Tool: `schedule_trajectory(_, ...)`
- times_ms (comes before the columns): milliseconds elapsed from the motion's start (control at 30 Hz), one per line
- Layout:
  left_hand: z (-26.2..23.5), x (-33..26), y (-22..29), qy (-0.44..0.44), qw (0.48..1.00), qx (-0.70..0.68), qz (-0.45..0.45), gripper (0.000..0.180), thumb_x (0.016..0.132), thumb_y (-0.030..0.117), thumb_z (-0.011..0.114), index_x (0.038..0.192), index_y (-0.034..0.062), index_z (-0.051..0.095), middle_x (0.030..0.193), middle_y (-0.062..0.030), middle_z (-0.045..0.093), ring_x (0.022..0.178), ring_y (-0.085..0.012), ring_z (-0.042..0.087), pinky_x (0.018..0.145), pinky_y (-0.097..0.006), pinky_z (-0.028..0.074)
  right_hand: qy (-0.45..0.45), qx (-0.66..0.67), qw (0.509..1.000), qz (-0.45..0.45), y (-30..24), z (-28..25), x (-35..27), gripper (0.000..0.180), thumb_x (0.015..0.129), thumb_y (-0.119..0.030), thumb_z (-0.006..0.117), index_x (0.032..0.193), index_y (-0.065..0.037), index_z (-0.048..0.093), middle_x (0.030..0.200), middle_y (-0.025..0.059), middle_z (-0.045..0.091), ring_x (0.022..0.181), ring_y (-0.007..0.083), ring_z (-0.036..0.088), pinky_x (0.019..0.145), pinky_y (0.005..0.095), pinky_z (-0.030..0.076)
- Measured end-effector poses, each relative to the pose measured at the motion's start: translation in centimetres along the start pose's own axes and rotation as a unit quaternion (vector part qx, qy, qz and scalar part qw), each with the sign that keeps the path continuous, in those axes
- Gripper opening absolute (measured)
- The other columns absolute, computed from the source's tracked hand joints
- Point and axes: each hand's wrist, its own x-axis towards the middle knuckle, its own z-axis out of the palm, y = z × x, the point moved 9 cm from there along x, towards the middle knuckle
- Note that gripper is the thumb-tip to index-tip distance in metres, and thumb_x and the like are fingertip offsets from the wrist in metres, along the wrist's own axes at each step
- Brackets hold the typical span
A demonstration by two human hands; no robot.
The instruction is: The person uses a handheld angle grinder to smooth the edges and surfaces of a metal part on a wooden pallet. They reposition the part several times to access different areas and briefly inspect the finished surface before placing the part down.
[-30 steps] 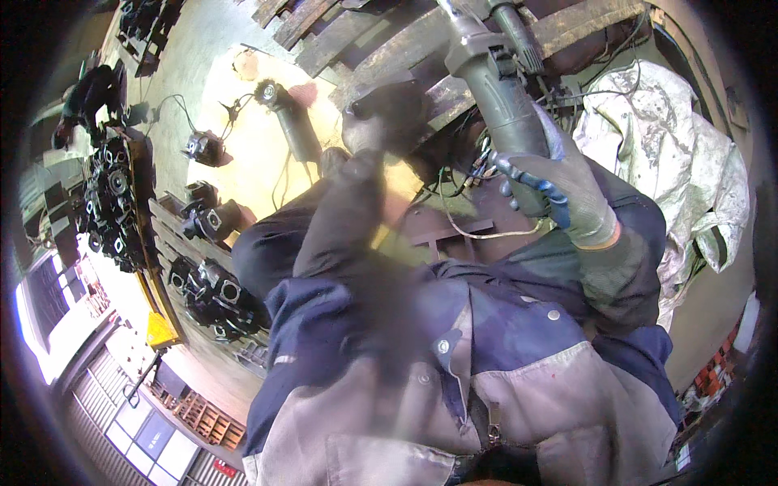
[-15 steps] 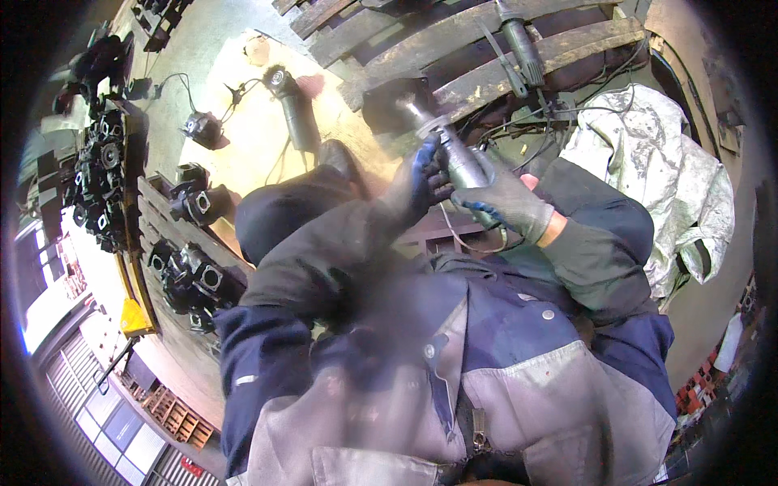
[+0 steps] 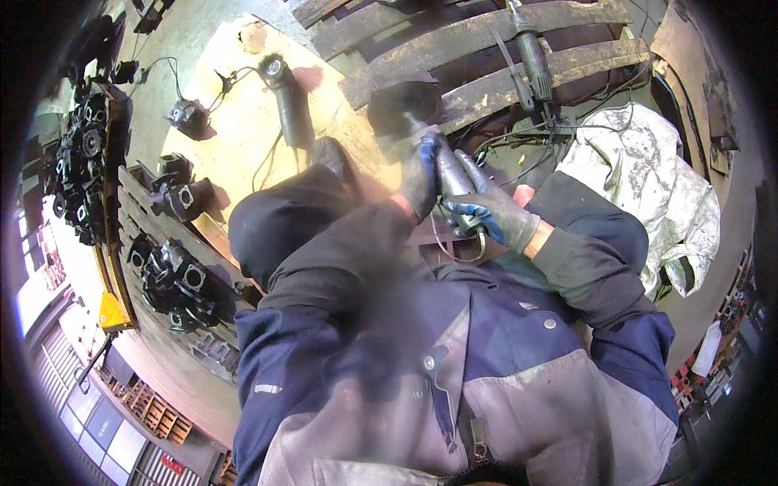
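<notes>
Both my gloved hands grip one grey angle grinder (image 3: 446,166) in front of my chest. My left hand (image 3: 420,180), in a dark glove, wraps the tool's front part just behind its round dark head (image 3: 403,107). My right hand (image 3: 490,212), in a blue and grey glove, clasps the rear of the body. The grinder's head points away from me toward a dirty wooden pallet (image 3: 486,49). My dark trouser knee (image 3: 284,223) is raised to the left of the hands.
A second grinder (image 3: 282,93) lies on a plywood sheet (image 3: 235,121). A third tool (image 3: 531,57) rests on the pallet. A crumpled white cloth (image 3: 656,186) lies at right. Dark metal engine parts (image 3: 174,271) sit in rows on pallets at left.
The grinder has come down from high and far toward my chest. Both hands have drawn closer together on it, and my left hand now grips the front.
</notes>
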Motion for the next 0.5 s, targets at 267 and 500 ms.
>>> schedule_trajectory(267,-1.1,0.3,0.9,0.075,0.987,0.144,-0.021,0.043,0.111,0.042,0.048,0.126,0.0052,0.065,0.118,-0.0107,0.068,0.111,-0.0221,0.062,0.097,-0.038,0.049,0.037,-0.133,0.988,-0.069,-2.0,1.5,0.0,0.098,0.087,-0.018,0.083,0.167,-0.005,0.028,0.149,0.0097,0.053,0.126,0.0184,0.056,0.1,0.0316,0.051)
schedule_trajectory(500,-2.1,2.8,0.6,0.11,0.963,0.219,-0.112,0.054,0.111,0.047,0.044,0.138,0.0043,0.063,0.132,-0.0197,0.069,0.124,-0.0318,0.064,0.106,-0.043,0.047,0.038,-0.156,0.984,-0.077,-4.2,1.9,2.4,0.106,0.09,-0.01,0.078,0.171,-0.013,0.01,0.127,0.0137,0.062,0.08,0.0189,0.069,0.06,0.0338,0.059)
